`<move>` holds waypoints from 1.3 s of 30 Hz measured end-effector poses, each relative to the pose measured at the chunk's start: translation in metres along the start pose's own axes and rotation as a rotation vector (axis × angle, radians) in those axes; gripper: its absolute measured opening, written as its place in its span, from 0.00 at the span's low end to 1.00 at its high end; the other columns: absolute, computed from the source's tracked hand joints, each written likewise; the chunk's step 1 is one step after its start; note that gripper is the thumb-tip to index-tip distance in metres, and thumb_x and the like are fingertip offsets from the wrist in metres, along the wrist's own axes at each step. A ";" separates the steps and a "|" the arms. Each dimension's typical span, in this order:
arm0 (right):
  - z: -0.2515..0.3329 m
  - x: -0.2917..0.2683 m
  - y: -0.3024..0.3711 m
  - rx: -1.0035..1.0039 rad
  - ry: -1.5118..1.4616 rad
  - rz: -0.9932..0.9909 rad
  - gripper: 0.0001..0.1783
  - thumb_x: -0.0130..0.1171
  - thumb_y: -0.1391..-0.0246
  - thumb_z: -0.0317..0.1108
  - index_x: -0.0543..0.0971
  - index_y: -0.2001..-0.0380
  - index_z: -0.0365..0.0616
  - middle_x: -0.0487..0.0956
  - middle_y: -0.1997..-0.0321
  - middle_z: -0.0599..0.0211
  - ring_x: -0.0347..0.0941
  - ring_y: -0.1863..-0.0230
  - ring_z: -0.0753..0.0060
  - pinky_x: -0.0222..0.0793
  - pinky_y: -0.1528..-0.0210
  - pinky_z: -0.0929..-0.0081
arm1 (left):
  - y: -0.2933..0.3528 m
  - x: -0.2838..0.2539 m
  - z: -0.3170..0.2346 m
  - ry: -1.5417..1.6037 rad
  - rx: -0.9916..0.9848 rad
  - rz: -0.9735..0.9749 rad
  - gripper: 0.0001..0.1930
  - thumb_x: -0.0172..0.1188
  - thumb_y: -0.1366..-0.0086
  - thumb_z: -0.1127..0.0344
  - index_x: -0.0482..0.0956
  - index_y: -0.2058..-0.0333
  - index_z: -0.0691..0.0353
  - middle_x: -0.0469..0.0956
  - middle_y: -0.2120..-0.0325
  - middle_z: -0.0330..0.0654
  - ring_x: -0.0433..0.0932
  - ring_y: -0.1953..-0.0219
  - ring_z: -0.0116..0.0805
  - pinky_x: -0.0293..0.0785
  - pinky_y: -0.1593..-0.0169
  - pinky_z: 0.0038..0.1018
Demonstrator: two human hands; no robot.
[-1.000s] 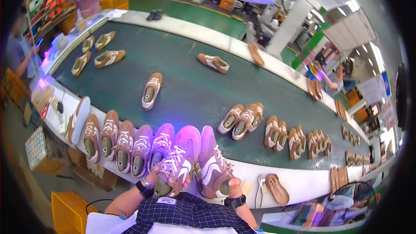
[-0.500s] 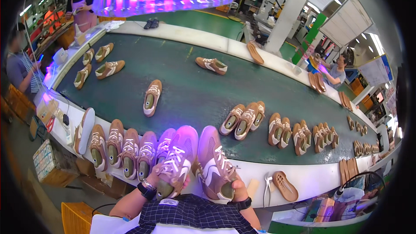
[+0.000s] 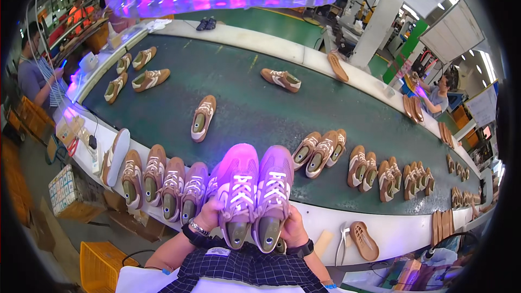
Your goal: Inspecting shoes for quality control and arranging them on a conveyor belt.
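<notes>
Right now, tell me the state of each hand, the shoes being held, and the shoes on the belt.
left hand: closed around the heel of the left shoe, held up.
right hand: closed around the heel of the right shoe, held up.
row of brown shoes: resting side by side at the edge of the green belt.
single brown shoe: lying alone, mid-belt.

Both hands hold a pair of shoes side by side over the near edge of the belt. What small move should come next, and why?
Probably lower the pair of shoes forward onto the green belt, into the open stretch ahead. The left hand and right hand grip the heels, toes pointing away, and a row of brown shoes already stands just left.
</notes>
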State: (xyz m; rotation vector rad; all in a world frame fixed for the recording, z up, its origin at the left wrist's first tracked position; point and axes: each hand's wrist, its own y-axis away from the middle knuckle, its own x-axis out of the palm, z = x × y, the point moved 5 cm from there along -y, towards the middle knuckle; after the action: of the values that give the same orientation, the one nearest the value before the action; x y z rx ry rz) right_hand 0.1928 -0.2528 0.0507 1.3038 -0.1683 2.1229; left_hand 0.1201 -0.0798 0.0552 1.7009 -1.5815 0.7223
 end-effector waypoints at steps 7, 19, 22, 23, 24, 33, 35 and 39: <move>0.007 0.017 0.013 -0.054 0.040 0.070 0.28 0.46 0.40 0.44 0.61 0.40 0.40 0.69 0.43 0.55 0.67 0.43 0.58 0.63 0.40 0.58 | 0.004 -0.003 0.004 0.027 -0.040 0.013 0.43 0.61 0.63 0.57 0.64 0.45 0.72 0.74 0.53 0.49 0.75 0.52 0.39 0.69 0.44 0.32; 0.056 0.021 -0.008 -0.362 -0.122 -0.176 0.25 0.52 0.46 0.34 0.66 0.44 0.39 0.72 0.45 0.58 0.67 0.43 0.57 0.58 0.36 0.59 | -0.019 0.034 -0.032 0.235 0.266 -0.085 0.28 0.50 0.39 0.58 0.61 0.42 0.65 0.68 0.46 0.47 0.67 0.43 0.40 0.61 0.38 0.37; 0.051 0.007 -0.005 -0.401 -0.091 -0.300 0.26 0.54 0.46 0.34 0.66 0.44 0.42 0.72 0.45 0.60 0.67 0.43 0.58 0.63 0.40 0.56 | -0.014 0.015 -0.027 0.193 0.317 -0.275 0.25 0.52 0.37 0.59 0.63 0.42 0.59 0.70 0.47 0.41 0.69 0.45 0.37 0.67 0.43 0.35; 0.048 0.005 -0.004 -0.399 -0.088 -0.334 0.26 0.54 0.46 0.34 0.66 0.44 0.43 0.72 0.45 0.61 0.67 0.43 0.59 0.64 0.41 0.56 | -0.012 0.013 -0.025 0.218 0.302 -0.306 0.25 0.52 0.37 0.59 0.63 0.42 0.58 0.70 0.47 0.40 0.70 0.46 0.36 0.69 0.44 0.35; 0.045 0.003 -0.003 -0.405 -0.078 -0.340 0.26 0.54 0.46 0.35 0.65 0.43 0.44 0.71 0.44 0.61 0.67 0.42 0.59 0.66 0.42 0.54 | -0.010 0.012 -0.023 0.242 0.287 -0.337 0.25 0.53 0.37 0.59 0.63 0.42 0.56 0.71 0.47 0.40 0.71 0.47 0.35 0.70 0.46 0.35; 0.028 -0.010 0.006 -0.415 -0.134 -0.467 0.24 0.54 0.45 0.35 0.66 0.45 0.44 0.71 0.44 0.62 0.68 0.43 0.60 0.66 0.42 0.55 | -0.014 -0.002 -0.008 0.268 0.258 -0.373 0.24 0.55 0.38 0.58 0.66 0.43 0.54 0.71 0.48 0.39 0.71 0.46 0.35 0.70 0.45 0.35; 0.027 -0.013 0.006 -0.414 -0.142 -0.463 0.24 0.54 0.45 0.35 0.66 0.45 0.44 0.72 0.45 0.62 0.68 0.44 0.60 0.66 0.42 0.55 | -0.014 -0.004 -0.006 0.258 0.244 -0.399 0.24 0.55 0.38 0.58 0.66 0.43 0.54 0.71 0.47 0.39 0.70 0.46 0.36 0.69 0.44 0.36; 0.026 -0.016 0.006 -0.423 -0.146 -0.467 0.24 0.55 0.45 0.35 0.67 0.45 0.44 0.73 0.46 0.62 0.69 0.44 0.60 0.66 0.42 0.56 | -0.017 -0.001 -0.007 0.244 0.249 -0.386 0.25 0.55 0.38 0.58 0.65 0.43 0.55 0.71 0.47 0.40 0.70 0.45 0.37 0.68 0.43 0.37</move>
State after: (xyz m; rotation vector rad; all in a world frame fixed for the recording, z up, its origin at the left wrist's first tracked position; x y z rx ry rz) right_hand 0.2139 -0.2754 0.0514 1.1117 -0.3209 1.5005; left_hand 0.1369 -0.0736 0.0563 1.9375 -0.9896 0.9104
